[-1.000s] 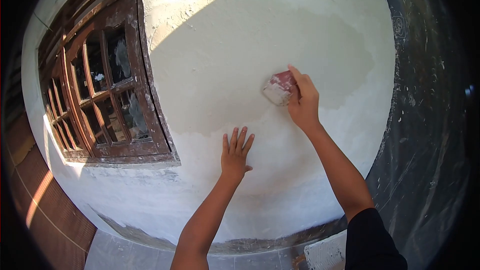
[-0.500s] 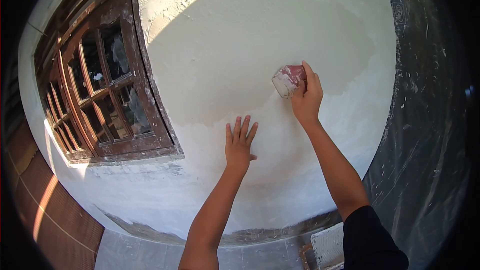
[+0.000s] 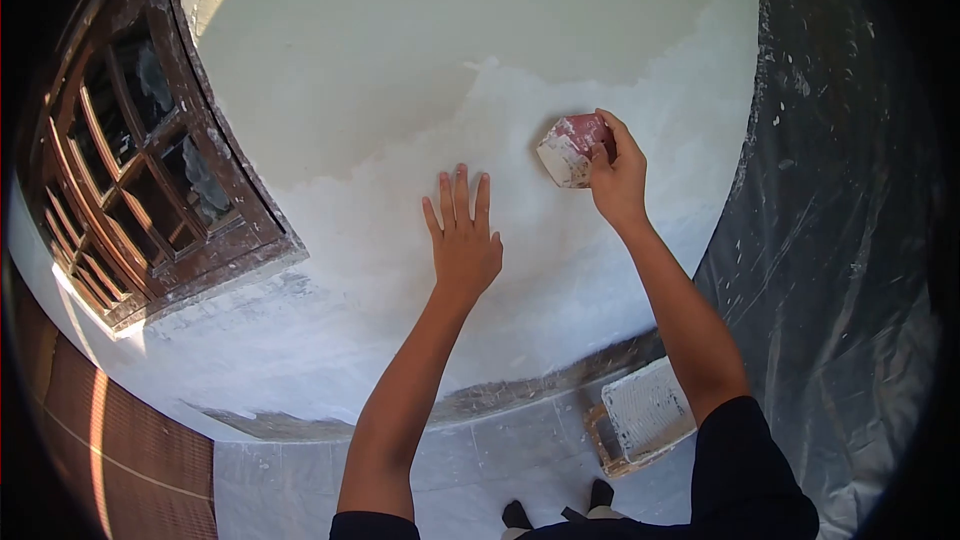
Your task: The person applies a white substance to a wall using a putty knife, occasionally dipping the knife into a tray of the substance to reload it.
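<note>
My right hand (image 3: 620, 180) is closed round the edge of a red, angular block (image 3: 578, 148) smeared with white, which rests against the plastered wall (image 3: 560, 290). Lower and to the left, my left hand (image 3: 465, 245) lies with its fingers spread on the wall's pale surface and holds nothing. A greyer, damp-looking patch covers the upper wall, and a whiter area surrounds both hands. The block's far side, against the wall, is hidden.
A brown wooden window (image 3: 150, 160) with glass panes is at the left. Dark plastic sheeting (image 3: 810, 240) hangs at the right. Below, a white-crusted tray (image 3: 648, 408) stands on the grey floor (image 3: 450, 465) near my feet. Brown woven matting (image 3: 150, 450) is at lower left.
The view has tilted down, showing more floor, the tray and my feet. My right hand has moved the block lower on the wall, over the whiter area. The left hand remains spread on the wall.
</note>
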Demonstrator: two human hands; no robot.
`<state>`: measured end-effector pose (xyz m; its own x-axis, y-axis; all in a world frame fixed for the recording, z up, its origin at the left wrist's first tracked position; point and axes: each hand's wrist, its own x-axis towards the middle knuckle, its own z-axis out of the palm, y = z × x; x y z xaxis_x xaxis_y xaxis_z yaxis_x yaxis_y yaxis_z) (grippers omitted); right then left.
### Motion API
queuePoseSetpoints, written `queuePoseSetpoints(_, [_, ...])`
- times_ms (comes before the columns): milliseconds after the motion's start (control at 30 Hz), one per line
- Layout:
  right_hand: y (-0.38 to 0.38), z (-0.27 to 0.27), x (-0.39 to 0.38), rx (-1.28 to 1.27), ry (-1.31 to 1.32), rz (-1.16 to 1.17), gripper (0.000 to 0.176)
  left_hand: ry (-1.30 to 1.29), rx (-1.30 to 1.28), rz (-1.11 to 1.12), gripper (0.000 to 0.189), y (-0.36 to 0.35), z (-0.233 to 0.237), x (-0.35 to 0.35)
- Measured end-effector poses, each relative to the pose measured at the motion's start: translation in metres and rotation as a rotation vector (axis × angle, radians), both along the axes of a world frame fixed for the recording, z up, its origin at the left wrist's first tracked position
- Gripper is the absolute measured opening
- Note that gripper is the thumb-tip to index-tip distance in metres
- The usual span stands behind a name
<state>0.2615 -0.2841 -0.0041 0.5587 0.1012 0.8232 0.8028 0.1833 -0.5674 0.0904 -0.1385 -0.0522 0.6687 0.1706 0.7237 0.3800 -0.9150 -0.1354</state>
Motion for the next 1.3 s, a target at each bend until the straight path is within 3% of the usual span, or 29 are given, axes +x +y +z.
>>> queuePoseSetpoints(167, [-0.039,-0.051,0.012,-0.069,0.122,0.005,0.039,0.135,-0.055,-0.212,0.081,-0.039,-0.054,0.026])
queuePoseSetpoints(600, [-0.168,-0.218,0.04,-0.256,0.529,-0.14,0.037,0.568,-0.408,-0.412,0.09,-0.153,-0.225,0.067])
queuePoseSetpoints(733, [-0.206,-0.278,0.057,-0.364,0.576,-0.289,0.033,0.613,-0.45,-0.457,0.088,-0.179,-0.262,0.075])
queuePoseSetpoints(800, [-0.227,-0.303,0.057,-0.38,0.634,-0.317,0.032,0.578,-0.602,-0.517,0.087,-0.191,-0.28,0.074])
queuePoseSetpoints(1033, [-0.291,-0.377,0.062,-0.583,0.793,-0.398,0.022,0.753,-0.757,-0.458,0.089,-0.234,-0.341,0.074])
queuePoseSetpoints(1300, [-0.344,-0.455,0.069,-0.681,0.883,-0.428,0.024,0.893,-0.845,-0.428,0.086,-0.269,-0.4,0.069])
